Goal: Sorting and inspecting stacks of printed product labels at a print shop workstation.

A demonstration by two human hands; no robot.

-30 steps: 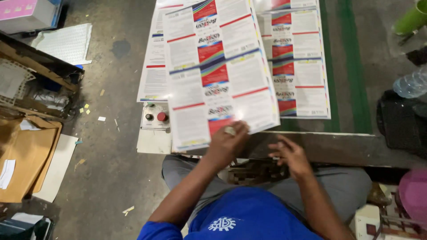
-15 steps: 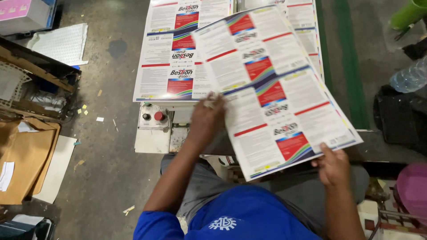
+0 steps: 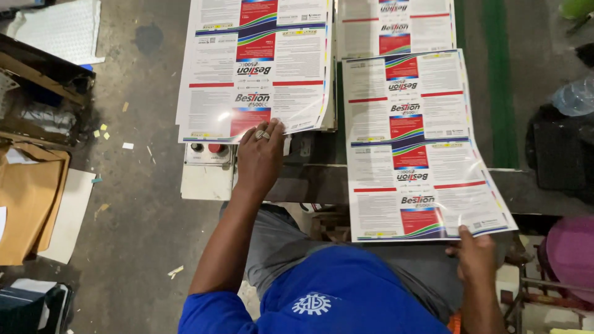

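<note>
- Right hand (image 3: 475, 256) grip: pinching the near corner of a loose printed sheet (image 3: 416, 145), at 5 o'clock of it.
- Sheet's long axis runs 12 to 6 over the worktop (image 3: 309, 179) edge.
- Left hand (image 3: 260, 158): released, fingers flat on the stacked sheets (image 3: 260, 62), which lie at 12 o'clock from it.
- Red button panel (image 3: 208, 148) sits just at 9 o'clock of the left hand.
</note>
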